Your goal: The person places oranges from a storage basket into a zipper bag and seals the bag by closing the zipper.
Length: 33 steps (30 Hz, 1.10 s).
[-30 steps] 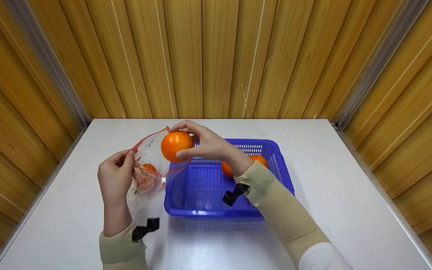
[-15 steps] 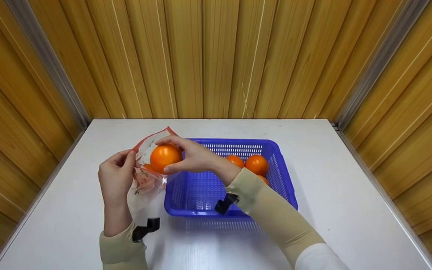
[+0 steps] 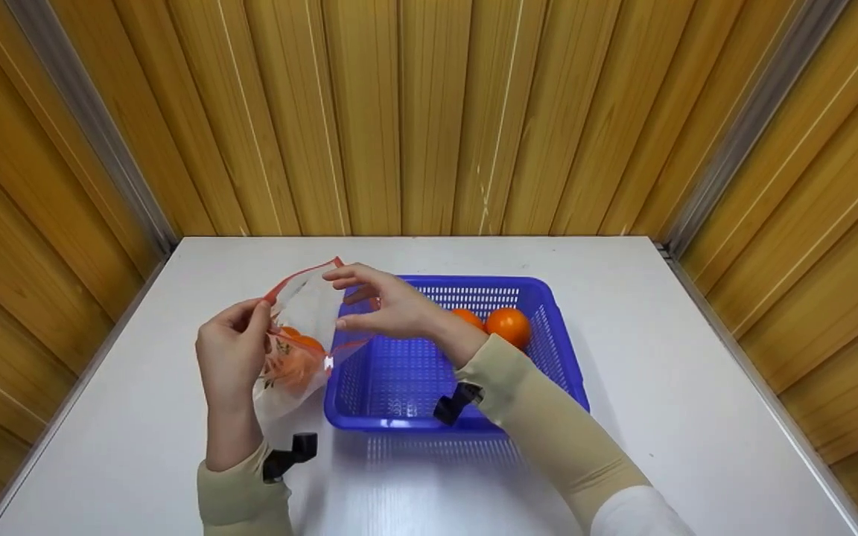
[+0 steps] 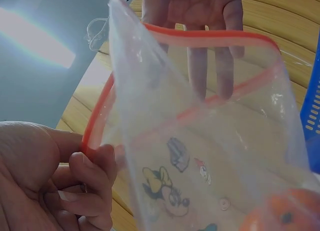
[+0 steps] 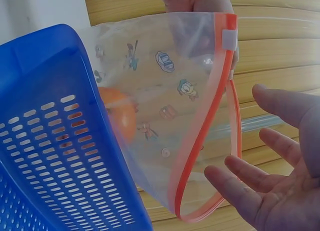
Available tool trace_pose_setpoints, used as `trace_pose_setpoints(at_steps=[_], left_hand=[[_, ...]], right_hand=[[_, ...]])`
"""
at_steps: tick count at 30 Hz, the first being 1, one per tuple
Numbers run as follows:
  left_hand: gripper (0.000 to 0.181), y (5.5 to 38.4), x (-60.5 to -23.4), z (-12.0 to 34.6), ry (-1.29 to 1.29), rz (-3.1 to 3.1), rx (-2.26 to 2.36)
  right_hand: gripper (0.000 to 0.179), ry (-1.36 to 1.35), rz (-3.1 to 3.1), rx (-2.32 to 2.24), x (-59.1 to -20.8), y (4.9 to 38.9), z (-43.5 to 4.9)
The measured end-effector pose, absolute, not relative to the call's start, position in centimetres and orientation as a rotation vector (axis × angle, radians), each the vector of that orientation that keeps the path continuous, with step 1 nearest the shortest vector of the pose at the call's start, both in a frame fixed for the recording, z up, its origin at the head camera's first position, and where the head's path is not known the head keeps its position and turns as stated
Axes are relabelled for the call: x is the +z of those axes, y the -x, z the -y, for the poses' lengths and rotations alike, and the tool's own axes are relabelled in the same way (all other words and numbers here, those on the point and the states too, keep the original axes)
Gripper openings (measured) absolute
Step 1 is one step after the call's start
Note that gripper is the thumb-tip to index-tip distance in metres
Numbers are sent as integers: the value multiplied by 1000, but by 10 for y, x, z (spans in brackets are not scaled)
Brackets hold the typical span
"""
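Note:
A clear zip bag [image 5: 155,76] with an orange-red rim, a white slider and cartoon prints hangs with its mouth spread apart. My left hand [image 3: 234,346] pinches the rim at its left side between thumb and fingers. Inside the bag's bottom lie oranges [image 3: 299,361], partly blurred by the plastic. My right hand [image 3: 392,301] is at the bag's mouth, fingers spread and holding nothing; in the left wrist view its fingers [image 4: 197,73] show through the plastic. More oranges [image 3: 508,327] sit in the blue basket [image 3: 455,426], some hidden behind the right forearm.
The basket stands on a white table [image 3: 686,417], just right of the bag, its left wall close against the plastic. Wood-patterned panels [image 3: 429,119] enclose the table at the back and both sides.
My right hand carried an orange left and down into the bag's mouth and let it go; that orange now lies in the bag. The left hand has kept its pinch on the rim.

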<state>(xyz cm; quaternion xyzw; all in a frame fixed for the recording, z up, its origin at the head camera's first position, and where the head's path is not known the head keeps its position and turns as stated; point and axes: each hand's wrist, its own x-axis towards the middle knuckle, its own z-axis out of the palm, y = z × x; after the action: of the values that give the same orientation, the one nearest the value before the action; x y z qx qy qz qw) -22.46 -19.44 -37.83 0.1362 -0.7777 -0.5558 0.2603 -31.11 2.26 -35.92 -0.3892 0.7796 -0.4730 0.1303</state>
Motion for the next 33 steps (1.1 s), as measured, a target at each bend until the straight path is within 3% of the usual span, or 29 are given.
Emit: trace_pose_setpoints(at_steps=[33], left_hand=[[22, 225, -377, 194, -383, 2114, -1534]], right_hand=[[60, 854, -2365, -1404, -360, 285, -120]])
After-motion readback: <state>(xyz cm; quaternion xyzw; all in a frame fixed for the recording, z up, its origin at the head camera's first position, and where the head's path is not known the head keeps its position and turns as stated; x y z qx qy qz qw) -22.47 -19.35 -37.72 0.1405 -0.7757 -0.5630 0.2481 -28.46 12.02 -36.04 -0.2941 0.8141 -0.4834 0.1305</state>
